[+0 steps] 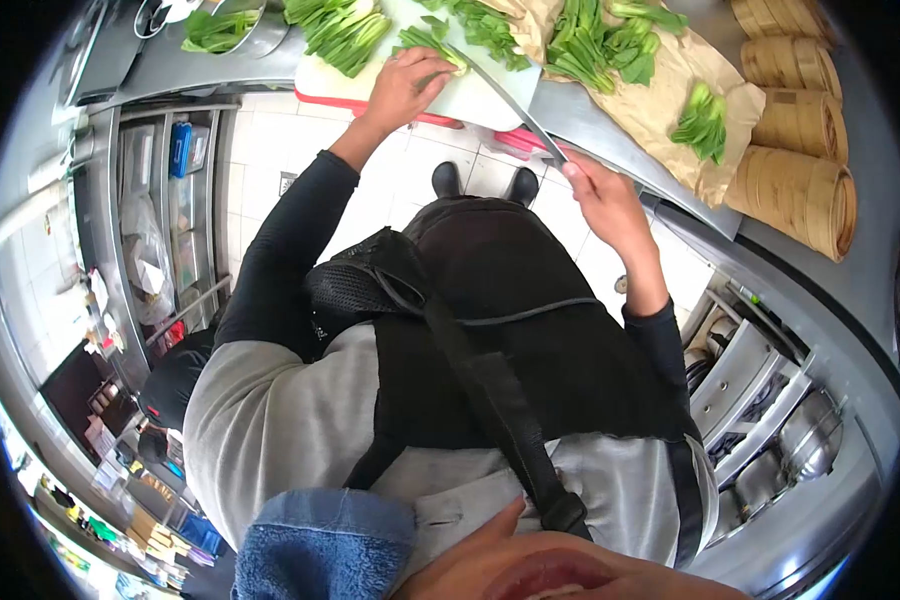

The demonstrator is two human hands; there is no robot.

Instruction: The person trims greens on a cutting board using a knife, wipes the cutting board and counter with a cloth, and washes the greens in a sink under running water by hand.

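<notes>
My right hand is closed around the handle of a long kitchen knife. Its blade slants up and left across the white cutting board, with the tip beside a small green bok choy. My left hand holds that bok choy down on the board, fingers bent over its pale base. Whether the blade has cut into it, I cannot tell. A pile of cut bok choy lies left of the hand, and more leafy pieces lie beyond the knife.
Brown paper on the right carries bok choy bunches and a single head. Several bamboo steamers line the counter's right side. A metal bowl with greens stands at left. Metal shelving is left of me, pots lower right.
</notes>
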